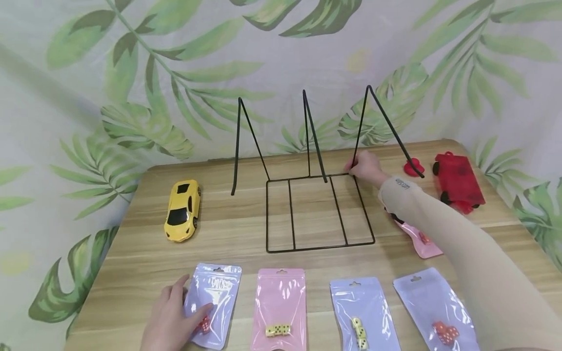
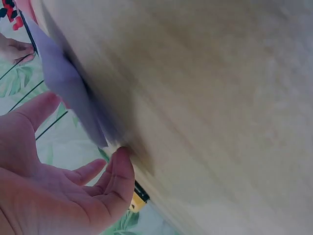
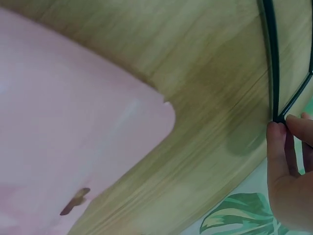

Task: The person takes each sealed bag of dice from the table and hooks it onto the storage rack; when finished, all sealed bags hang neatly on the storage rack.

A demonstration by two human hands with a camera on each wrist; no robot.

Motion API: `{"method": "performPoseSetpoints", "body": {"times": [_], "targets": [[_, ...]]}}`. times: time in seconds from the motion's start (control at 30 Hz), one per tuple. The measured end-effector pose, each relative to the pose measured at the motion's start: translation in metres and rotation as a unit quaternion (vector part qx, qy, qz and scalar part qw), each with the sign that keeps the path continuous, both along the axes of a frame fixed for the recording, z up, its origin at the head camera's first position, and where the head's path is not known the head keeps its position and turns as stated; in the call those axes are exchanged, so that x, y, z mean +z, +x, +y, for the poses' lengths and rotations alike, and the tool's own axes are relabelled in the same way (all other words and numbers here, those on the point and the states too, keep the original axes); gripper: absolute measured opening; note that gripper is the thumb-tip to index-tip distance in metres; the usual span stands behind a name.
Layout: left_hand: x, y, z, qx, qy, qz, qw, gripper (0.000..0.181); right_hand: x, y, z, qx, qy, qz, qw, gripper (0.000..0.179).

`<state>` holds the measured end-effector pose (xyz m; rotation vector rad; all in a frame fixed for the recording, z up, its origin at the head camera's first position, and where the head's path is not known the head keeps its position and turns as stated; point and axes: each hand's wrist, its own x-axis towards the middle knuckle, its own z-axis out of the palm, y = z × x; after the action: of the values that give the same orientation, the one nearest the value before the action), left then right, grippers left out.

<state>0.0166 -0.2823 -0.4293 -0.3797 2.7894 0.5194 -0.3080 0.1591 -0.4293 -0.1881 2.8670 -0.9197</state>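
My right hand (image 1: 366,168) pinches the back right corner of a black wire rack (image 1: 322,248) with three upright bent prongs. The right wrist view shows thumb and fingertips (image 3: 277,128) together on that corner. Over a lavender zip pouch (image 1: 221,287) with red dice at front left is my left hand (image 1: 169,317). Its thumb overlaps the pouch, and its loosely bent fingers lie along the pouch's left edge, apart from the thumb. In the left wrist view the lavender pouch (image 2: 66,81) appears edge-on beside the thumb.
A pink pouch (image 1: 281,292) with yellow dice and two more lavender pouches (image 1: 362,297) (image 1: 432,297) lie along the front. Another pink pouch (image 1: 423,246) is partly under the right arm. A yellow toy car (image 1: 182,209) stands left; a red toy vehicle (image 1: 458,180) and small red piece (image 1: 412,168) sit right.
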Motion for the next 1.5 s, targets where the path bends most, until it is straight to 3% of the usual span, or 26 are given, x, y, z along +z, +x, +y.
{"method": "performPoseSetpoints", "body": {"times": [0.2, 0.33, 0.4, 0.53, 0.63, 0.7, 0.8, 0.87, 0.93, 0.97, 1.03, 1.17, 1.2, 1.4, 1.5], "targets": [[0.0, 0.0, -0.001, -0.003, 0.02, 0.026, 0.9995, 0.106, 0.003, 0.004, -0.002, -0.006, 0.021, 0.017, 0.9996, 0.014], [-0.001, -0.002, -0.006, 0.011, 0.072, 0.023, 0.9971, 0.109, 0.004, 0.008, -0.002, -0.007, 0.029, 0.015, 0.9994, 0.014], [-0.003, -0.002, -0.01, 0.032, 0.124, 0.012, 0.9917, 0.106, 0.003, 0.008, -0.002, -0.005, 0.034, 0.013, 0.9993, 0.015], [0.0, 0.0, -0.019, 0.088, 0.215, -0.017, 0.9724, 0.087, 0.004, 0.009, -0.002, -0.004, 0.037, 0.009, 0.9993, 0.016], [0.014, 0.004, -0.024, 0.118, 0.258, -0.012, 0.9589, 0.07, 0.004, 0.009, -0.004, -0.004, 0.041, 0.01, 0.9991, 0.017], [0.029, 0.007, -0.024, 0.127, 0.278, 0.031, 0.9515, 0.059, 0.004, 0.009, -0.006, -0.001, 0.044, 0.012, 0.9989, 0.018], [0.054, 0.007, -0.017, 0.142, 0.353, 0.129, 0.9157, 0.031, 0.004, 0.008, -0.009, 0.003, 0.044, 0.014, 0.9989, 0.017], [0.069, 0.004, -0.005, 0.124, 0.409, 0.205, 0.8805, 0.019, 0.004, 0.008, -0.011, 0.003, 0.041, 0.014, 0.999, 0.017], [0.083, -0.002, 0.011, 0.095, 0.457, 0.249, 0.8484, 0.027, 0.003, 0.008, -0.011, 0.0, 0.038, 0.014, 0.9992, 0.017], [0.088, -0.005, 0.02, 0.076, 0.475, 0.263, 0.836, 0.032, 0.003, 0.008, -0.011, -0.003, 0.038, 0.013, 0.9992, 0.017], [0.098, -0.012, 0.039, 0.042, 0.496, 0.275, 0.8221, 0.035, 0.002, 0.007, -0.01, -0.007, 0.039, 0.013, 0.9991, 0.017], [0.111, -0.027, 0.07, 0.007, 0.514, 0.268, 0.8148, 0.032, 0.003, 0.007, -0.01, -0.009, 0.039, 0.014, 0.9991, 0.016], [0.114, -0.03, 0.075, 0.005, 0.514, 0.264, 0.8161, 0.03, 0.004, 0.007, -0.01, -0.009, 0.038, 0.015, 0.9991, 0.016], [0.119, -0.043, 0.088, 0.015, 0.519, 0.259, 0.8148, 0.027, 0.006, 0.007, -0.01, -0.008, 0.037, 0.014, 0.9992, 0.016], [0.119, -0.045, 0.088, 0.024, 0.513, 0.253, 0.8198, 0.022, 0.006, 0.007, -0.009, -0.004, 0.039, 0.01, 0.9992, 0.016]]}}
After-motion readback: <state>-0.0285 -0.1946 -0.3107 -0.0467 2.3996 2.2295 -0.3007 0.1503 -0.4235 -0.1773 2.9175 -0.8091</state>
